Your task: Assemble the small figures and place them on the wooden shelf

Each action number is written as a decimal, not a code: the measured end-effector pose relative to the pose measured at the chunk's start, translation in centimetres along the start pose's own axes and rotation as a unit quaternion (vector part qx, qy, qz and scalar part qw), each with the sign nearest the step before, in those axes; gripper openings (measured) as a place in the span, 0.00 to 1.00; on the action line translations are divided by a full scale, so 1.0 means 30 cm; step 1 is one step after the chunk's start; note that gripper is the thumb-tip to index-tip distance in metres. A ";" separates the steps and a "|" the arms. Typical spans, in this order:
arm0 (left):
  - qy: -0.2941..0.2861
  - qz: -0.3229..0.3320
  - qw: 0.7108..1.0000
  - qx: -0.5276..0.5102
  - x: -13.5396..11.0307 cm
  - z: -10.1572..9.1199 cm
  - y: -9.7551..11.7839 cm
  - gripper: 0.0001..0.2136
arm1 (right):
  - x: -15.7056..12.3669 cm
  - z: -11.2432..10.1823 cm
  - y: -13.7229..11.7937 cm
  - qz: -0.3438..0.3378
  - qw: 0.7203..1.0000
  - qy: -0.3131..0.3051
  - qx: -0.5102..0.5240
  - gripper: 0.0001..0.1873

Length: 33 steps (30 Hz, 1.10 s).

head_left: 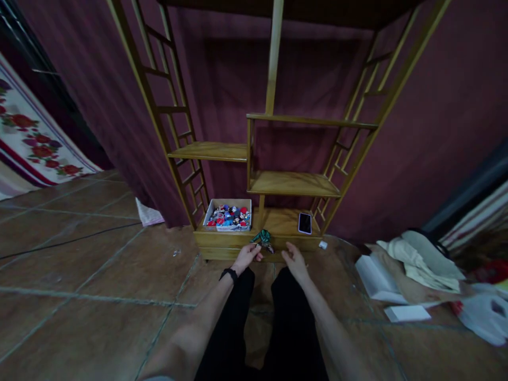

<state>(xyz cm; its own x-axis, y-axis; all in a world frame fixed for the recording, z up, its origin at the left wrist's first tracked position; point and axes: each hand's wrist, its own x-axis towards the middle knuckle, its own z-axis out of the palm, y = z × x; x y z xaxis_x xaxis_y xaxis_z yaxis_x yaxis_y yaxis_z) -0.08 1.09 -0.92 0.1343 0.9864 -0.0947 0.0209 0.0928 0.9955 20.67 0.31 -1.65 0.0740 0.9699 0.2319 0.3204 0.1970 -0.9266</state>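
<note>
Lower centre of frame: small green and dark figurine (263,239), in front of the low base of the wooden shelf unit (296,183). Left hand (246,255) pinches it, thumb and fingers closed at its lower left side. Right hand (294,259) just right of it, fingers loosely curled and parted, apart from the figurine, holding nothing visible.

Edges: the base's front edge runs just above both hands. On it, left, an open box (234,228) filled with small colourful figures (228,216); right, a phone (305,223) lying near the end. Bare board between the two; a shelf hangs above.

Room: tiled floor (115,264) open at lower left. Right side tighter: white box (379,279), pale cloth (416,264), plastic bag (486,315).
</note>
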 end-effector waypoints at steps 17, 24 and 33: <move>-0.030 0.033 0.998 0.052 0.001 0.043 0.005 0.20 | 0.080 0.134 -0.003 -0.021 0.980 -0.103 -0.168 0.11; 0.075 0.081 0.934 0.339 -0.037 0.040 0.002 0.17 | 0.099 0.135 0.042 0.040 0.989 -0.078 -0.116 0.16; 0.085 0.247 0.858 0.442 -0.103 0.064 0.056 0.18 | 0.099 0.127 0.036 0.091 0.980 -0.102 0.142 0.16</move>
<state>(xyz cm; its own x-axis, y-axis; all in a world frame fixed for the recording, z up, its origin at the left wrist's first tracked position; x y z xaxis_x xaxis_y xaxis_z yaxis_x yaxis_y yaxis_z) 1.43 -2.07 1.03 0.1988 0.8882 0.4143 0.7565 -0.4078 0.5113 17.64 3.95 -3.08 -0.0934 0.9955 0.0176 0.0423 0.0216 -0.9989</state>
